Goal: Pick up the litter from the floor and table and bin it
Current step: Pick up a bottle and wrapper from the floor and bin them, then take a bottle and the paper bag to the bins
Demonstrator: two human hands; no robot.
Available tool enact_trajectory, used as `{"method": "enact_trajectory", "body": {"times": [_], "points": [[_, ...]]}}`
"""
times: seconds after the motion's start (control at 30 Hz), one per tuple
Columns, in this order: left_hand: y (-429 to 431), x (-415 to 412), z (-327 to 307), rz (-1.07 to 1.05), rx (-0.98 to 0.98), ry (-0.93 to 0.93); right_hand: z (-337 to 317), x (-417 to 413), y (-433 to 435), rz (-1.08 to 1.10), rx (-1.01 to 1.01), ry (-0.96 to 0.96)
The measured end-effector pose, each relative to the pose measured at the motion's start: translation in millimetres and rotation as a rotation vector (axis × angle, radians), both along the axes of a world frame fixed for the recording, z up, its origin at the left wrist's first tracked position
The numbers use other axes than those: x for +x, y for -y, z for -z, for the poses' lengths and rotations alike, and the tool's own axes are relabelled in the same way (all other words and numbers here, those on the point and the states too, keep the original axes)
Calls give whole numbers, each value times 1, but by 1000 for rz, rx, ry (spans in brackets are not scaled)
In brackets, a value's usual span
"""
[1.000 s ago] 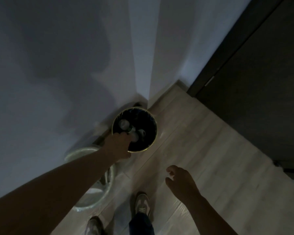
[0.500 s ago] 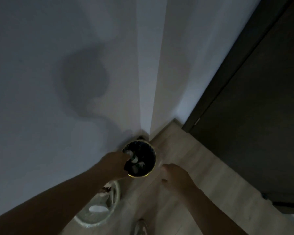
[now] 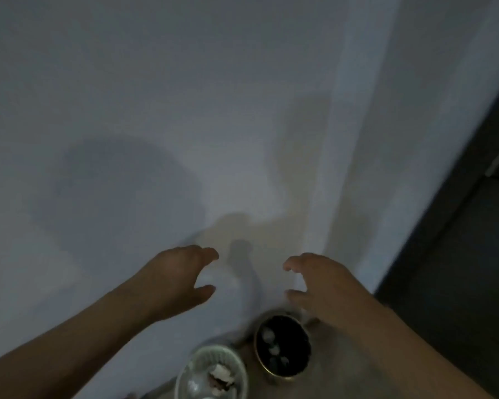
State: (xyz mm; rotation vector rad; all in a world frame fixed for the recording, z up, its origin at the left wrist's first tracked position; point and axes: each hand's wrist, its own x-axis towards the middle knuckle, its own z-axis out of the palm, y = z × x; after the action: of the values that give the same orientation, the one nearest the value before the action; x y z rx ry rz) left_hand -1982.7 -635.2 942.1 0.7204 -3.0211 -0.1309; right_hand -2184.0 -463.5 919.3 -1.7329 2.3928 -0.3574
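Litter [image 3: 274, 345] lies as a few pale, blurred lumps inside the dark bin [image 3: 283, 375], which stands on the floor near the bottom edge, just below the right hand. Both hands are raised in front of the wall, spread wide with curled fingers and holding nothing. The left hand [image 3: 179, 279] is left of centre and the right hand [image 3: 319, 283] opposite it, with a clear gap of bare wall between them. The right wrist hangs over the bin's far right rim; I cannot tell if it touches. Just left of the bin stands a pale ribbed basket [image 3: 211, 355] with scraps inside, its rim close beside the bin's. The white wall [image 3: 185, 110] fills the far view, bending at a corner to the right. A dark door [image 3: 458, 269] closes off the right edge.
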Motion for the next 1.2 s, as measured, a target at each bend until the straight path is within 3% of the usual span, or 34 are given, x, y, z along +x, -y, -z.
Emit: {"method": "enact_trajectory", "body": {"times": [0.23,0.6,0.83,1.2], "points": [[-60,233,-83,-391,-126,-112,-102,191,32,-398,-226,-52],[-246,545,-132,-1000,-272,-129,-160,518,3,-1074,-304,-17],[-329,665,-130,-1367,-286,-133,-174,688,-4,-1442,-317,-31],[-367,774,-137,-1843,-342,-76,-180,877,30,-1856,-382,46]]}}
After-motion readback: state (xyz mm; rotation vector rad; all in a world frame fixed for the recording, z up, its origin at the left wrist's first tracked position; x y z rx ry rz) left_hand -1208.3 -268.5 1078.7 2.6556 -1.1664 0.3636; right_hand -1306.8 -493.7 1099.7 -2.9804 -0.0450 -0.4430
